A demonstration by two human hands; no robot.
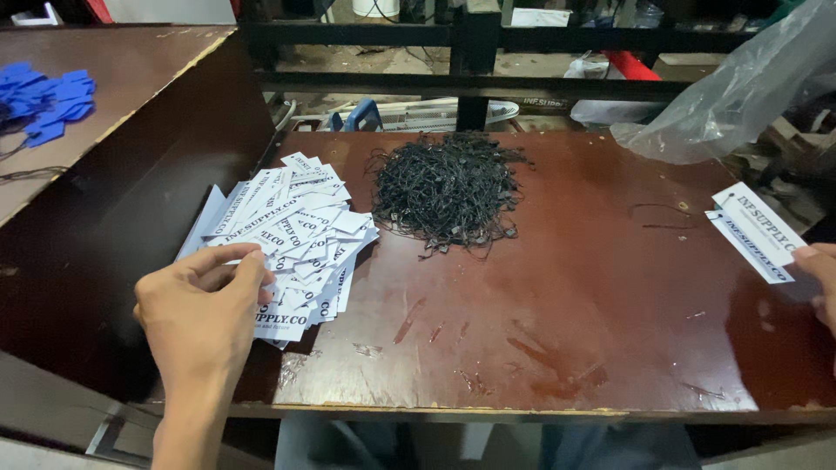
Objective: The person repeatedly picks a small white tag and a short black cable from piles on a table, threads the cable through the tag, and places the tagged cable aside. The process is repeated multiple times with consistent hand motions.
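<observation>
My left hand point(205, 309) rests on the near edge of a spread pile of white printed paper tags point(292, 226), with its fingertips pinching at one tag. At the far right edge of the view my right hand point(819, 283) holds two white tags point(756, 232) flat against the table. A heap of thin black string loops point(448, 187) lies in the middle back of the dark red-brown table point(566, 331), between the two hands.
A clear plastic bag point(740, 96) sits at the table's back right. A single loose black string point(662, 213) lies near it. To the left stands a raised brown surface point(131, 70) with blue tags point(43, 100). A black metal frame point(475, 57) runs behind.
</observation>
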